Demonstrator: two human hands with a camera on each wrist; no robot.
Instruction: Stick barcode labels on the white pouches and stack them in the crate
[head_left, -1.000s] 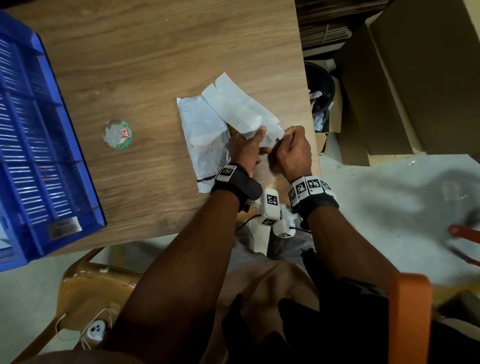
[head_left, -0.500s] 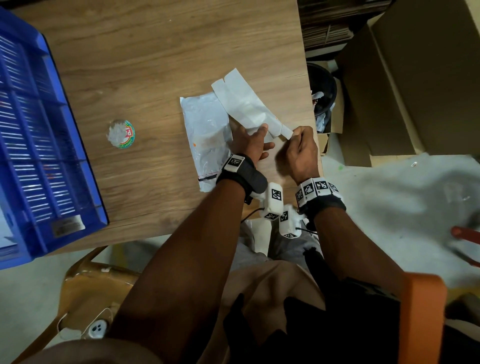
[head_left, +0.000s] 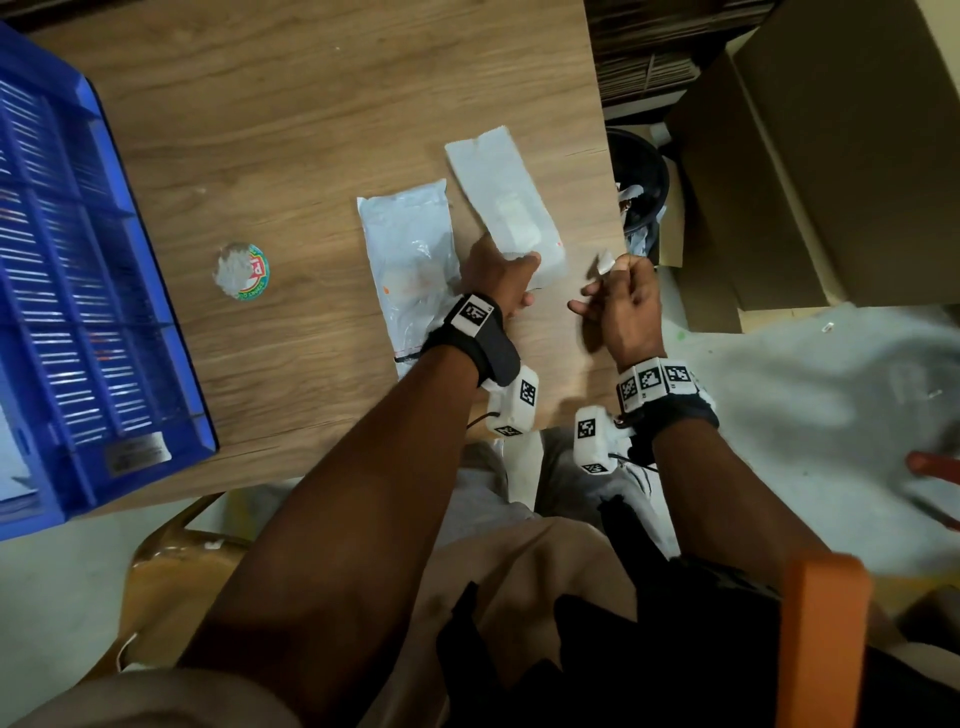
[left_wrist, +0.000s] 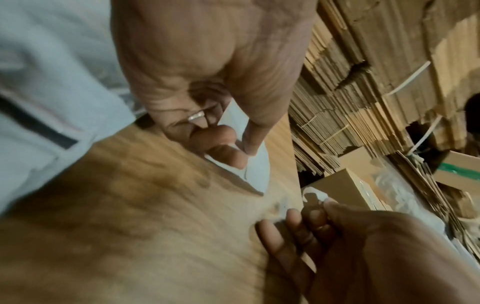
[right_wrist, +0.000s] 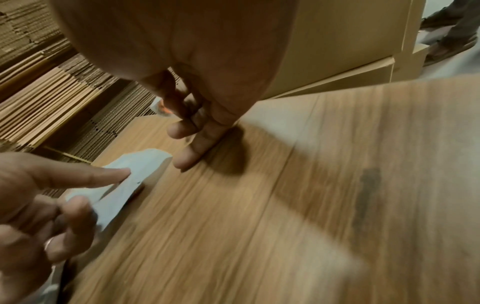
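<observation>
The job looked barely begun; two white pouches lay on the counter (head_left: 322, 130), neither in the blue crate (head_left: 78, 270) at the counter's left edge, and no barcode could be made out on either. The flat pouch (head_left: 405, 260) rested nearer the crate; the second pouch (head_left: 501, 197) lay just beside it, its near end pinched by the left hand (head_left: 498, 278), thumb on top and fingers curled beneath. The right hand (head_left: 621, 301) was closed on a small white scrap (head_left: 604, 262), whether label or peeled backing I could not tell. Sticking, and then stacking both pouches in the crate, seemed still to come.

Against half a second earlier, the right hand had come away from the second pouch's end, carrying the scrap off toward the counter's right edge; the hands, close together before, now stood apart; that pouch had swung off the flat pouch it had overlapped.
</observation>
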